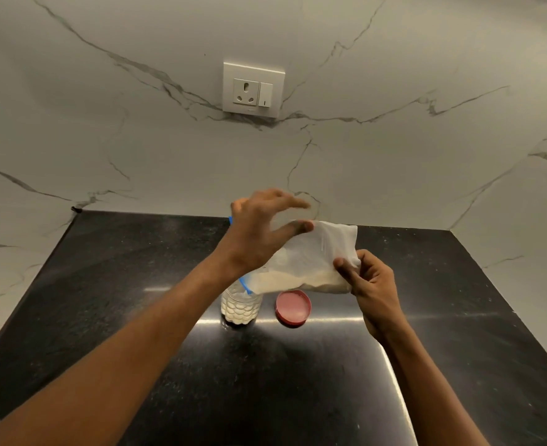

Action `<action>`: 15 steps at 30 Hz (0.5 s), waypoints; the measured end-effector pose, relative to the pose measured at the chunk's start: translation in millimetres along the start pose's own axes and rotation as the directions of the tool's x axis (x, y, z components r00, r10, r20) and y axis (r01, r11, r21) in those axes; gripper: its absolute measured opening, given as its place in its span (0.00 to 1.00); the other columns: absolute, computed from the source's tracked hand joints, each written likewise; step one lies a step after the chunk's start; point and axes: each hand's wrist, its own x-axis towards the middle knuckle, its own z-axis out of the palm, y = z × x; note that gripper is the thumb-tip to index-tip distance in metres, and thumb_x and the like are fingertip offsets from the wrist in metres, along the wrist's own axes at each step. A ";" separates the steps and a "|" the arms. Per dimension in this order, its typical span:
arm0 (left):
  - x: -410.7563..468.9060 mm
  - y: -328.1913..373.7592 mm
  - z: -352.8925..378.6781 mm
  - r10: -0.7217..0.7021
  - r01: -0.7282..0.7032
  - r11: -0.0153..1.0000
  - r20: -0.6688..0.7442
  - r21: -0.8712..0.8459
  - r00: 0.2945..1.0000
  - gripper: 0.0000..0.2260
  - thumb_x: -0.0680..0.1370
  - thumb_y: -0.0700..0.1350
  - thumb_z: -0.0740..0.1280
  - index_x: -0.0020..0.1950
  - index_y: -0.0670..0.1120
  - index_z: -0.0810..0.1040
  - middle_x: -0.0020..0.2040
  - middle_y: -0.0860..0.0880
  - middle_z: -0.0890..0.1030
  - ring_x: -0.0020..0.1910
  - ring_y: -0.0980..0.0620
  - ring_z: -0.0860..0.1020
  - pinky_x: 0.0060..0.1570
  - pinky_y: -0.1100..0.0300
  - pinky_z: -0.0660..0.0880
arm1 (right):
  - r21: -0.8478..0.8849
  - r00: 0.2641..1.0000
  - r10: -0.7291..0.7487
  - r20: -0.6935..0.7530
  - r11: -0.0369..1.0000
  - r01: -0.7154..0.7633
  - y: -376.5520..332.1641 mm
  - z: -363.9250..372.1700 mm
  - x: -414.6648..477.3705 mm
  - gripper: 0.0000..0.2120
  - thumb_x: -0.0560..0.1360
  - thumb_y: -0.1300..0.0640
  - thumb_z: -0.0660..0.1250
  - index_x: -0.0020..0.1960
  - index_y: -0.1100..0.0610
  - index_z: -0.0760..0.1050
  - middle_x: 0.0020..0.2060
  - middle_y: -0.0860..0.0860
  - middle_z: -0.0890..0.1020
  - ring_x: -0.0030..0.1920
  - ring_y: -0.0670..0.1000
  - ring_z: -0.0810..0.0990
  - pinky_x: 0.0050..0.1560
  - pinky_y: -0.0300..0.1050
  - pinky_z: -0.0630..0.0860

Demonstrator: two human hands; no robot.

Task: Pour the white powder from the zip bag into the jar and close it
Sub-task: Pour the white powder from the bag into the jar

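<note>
**Zip bag tipped over the open jar**

My right hand (370,284) pinched the zip bag (310,255) by its raised bottom corner. The pink lid (293,307) lay on the black counter (297,381) beside the partly filled jar (241,305), under the bag's blue mouth. My left hand (259,233) hovered spread above the bag, fingers wide.

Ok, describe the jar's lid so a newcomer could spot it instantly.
Start at the black countertop below the marble wall. Near its middle stands a clear jar partly filled with white powder. Just right of it lies the lid: a flat round disc, the only pink thing there.
</note>
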 end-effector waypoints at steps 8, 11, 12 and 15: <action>-106.9 -54.5 14.4 -0.608 0.598 0.659 0.146 -0.456 0.781 0.22 0.76 0.55 0.76 0.68 0.54 0.78 0.60 0.55 0.85 0.59 0.57 0.83 0.64 0.47 0.81 | 0.078 0.999 0.006 -0.052 0.997 -0.002 4.5 9.8 -6.6 0.17 0.73 0.43 0.73 0.51 0.56 0.78 0.44 0.49 0.86 0.45 0.50 0.86 0.44 0.44 0.85; -106.0 -65.6 14.4 -0.561 0.554 0.744 0.103 -0.373 0.822 0.06 0.80 0.44 0.74 0.55 0.54 0.85 0.51 0.57 0.88 0.52 0.58 0.86 0.58 0.50 0.84 | 0.078 0.996 -0.019 -0.083 0.997 0.026 2.5 12.6 -9.0 0.16 0.72 0.42 0.74 0.50 0.54 0.78 0.43 0.48 0.85 0.45 0.51 0.85 0.45 0.46 0.85; -103.8 -67.2 12.3 -0.539 0.534 0.760 0.101 -0.372 0.836 0.06 0.80 0.44 0.73 0.53 0.55 0.85 0.50 0.58 0.88 0.51 0.59 0.86 0.55 0.54 0.84 | 0.077 0.995 -0.031 -0.099 0.996 0.039 1.4 13.2 -9.8 0.16 0.72 0.42 0.74 0.49 0.54 0.78 0.43 0.48 0.85 0.44 0.51 0.85 0.45 0.45 0.85; -100.2 -71.4 7.6 -0.484 0.479 0.787 0.094 -0.388 0.870 0.07 0.80 0.43 0.73 0.54 0.54 0.86 0.50 0.58 0.88 0.52 0.58 0.86 0.52 0.60 0.84 | 0.047 0.990 -0.076 -0.122 0.995 0.082 -3.0 14.6 -12.0 0.14 0.74 0.43 0.72 0.49 0.53 0.78 0.42 0.47 0.85 0.43 0.49 0.85 0.42 0.42 0.84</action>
